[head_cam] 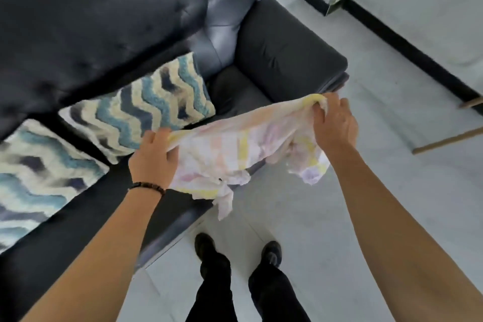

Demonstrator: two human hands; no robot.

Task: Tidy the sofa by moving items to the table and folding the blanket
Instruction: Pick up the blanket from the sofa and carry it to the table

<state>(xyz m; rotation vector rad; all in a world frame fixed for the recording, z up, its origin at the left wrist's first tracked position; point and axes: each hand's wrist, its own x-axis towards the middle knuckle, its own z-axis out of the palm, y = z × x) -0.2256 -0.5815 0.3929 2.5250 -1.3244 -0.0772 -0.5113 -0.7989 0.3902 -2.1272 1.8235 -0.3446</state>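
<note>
Gripping blanket (235,149); both hands' fingertips hidden in folds.

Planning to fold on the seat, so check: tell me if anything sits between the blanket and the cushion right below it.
Nothing visible does. The left hand and right hand grip the blanket above the front edge of the sofa seat beside the armrest. The nearest patterned pillow lies just left, by the left hand.

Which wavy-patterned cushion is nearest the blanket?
The right-hand cushion, by the armrest, just behind the left hand gripping the blanket; the other cushion lies farther left.
</note>
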